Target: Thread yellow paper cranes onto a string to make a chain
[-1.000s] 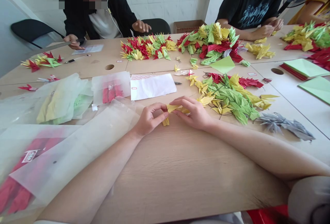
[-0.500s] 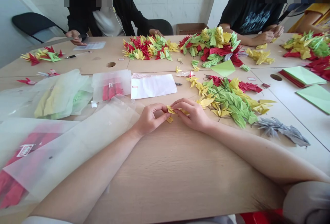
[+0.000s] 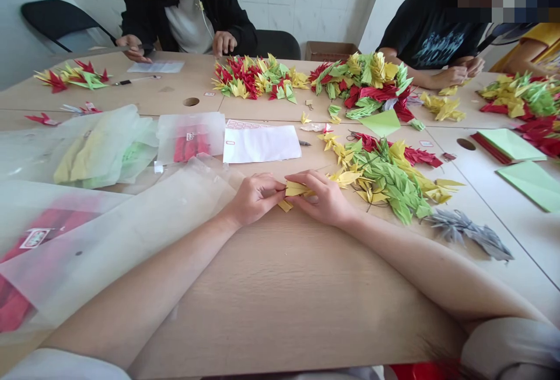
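My left hand (image 3: 257, 199) pinches the left end of a yellow folded paper piece (image 3: 296, 189) between thumb and fingers. The fingers of my right hand (image 3: 324, 198) are closed on its other end. Just below it a second bit of yellow folded paper (image 3: 285, 206) shows; whether it belongs to the same piece I cannot tell. Right beyond my right hand lies a heap of green folded paper cranes (image 3: 394, 179) on dark string, mixed with yellow and red ones. A white sheet of paper (image 3: 262, 145) lies beyond my hands.
Clear plastic bags (image 3: 175, 211) with coloured paper cover the left side. A grey tied bundle (image 3: 472, 231) and green paper squares (image 3: 529, 182) lie at right. Across the table sit two people near piles of folded paper (image 3: 254, 80); a pen (image 3: 305, 143) lies beside the sheet.
The yellow piece has been turned and now shows a broader flat face between my fingers. The person opposite has drawn one hand back from the paper pile. My view has shifted slightly.
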A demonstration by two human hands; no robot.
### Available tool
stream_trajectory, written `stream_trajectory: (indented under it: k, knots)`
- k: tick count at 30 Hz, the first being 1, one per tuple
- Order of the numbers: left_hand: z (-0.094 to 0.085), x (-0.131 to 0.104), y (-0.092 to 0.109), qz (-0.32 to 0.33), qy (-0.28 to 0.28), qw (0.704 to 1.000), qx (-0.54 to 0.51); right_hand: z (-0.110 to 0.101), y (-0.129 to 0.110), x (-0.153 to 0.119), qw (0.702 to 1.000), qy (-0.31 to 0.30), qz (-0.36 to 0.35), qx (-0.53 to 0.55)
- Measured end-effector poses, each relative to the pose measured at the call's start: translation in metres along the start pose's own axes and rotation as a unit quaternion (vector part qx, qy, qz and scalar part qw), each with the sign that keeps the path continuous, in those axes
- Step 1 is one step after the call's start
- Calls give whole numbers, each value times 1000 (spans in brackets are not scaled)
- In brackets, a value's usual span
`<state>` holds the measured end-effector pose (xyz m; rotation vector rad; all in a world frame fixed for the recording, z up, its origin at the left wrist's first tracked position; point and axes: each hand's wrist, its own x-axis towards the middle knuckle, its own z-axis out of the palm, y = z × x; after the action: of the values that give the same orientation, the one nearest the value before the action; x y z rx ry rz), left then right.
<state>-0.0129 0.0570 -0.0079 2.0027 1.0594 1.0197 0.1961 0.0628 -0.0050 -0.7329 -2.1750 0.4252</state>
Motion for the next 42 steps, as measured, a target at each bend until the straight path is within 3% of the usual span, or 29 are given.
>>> stream_trajectory:
  k: [7, 13, 19, 25, 33, 38, 42]
  knots:
    - [0, 0, 1, -8, -1, 1000, -6, -2, 2, -3, 1000, 14, -16, -16]
    - [0, 0, 5, 22, -13, 1000, -8, -3, 2, -4, 998, 39, -45, -3]
    - [-1, -1, 7, 11, -6, 1000, 3, -5, 0, -1, 999, 33, -36, 8]
    - [-3, -2, 8, 24, -39, 999, 28, -2, -1, -2, 999, -10, -15, 27]
    - [1, 0, 3, 45, 9, 999, 1, -6, -2, 0, 999, 0, -35, -2]
    - [2, 0, 10, 19, 47, 998, 26, -4, 1, 0, 999, -8, -29, -11]
    - [1, -2, 13, 19, 32, 999, 30, -2, 1, -3, 1000, -20, 0, -6]
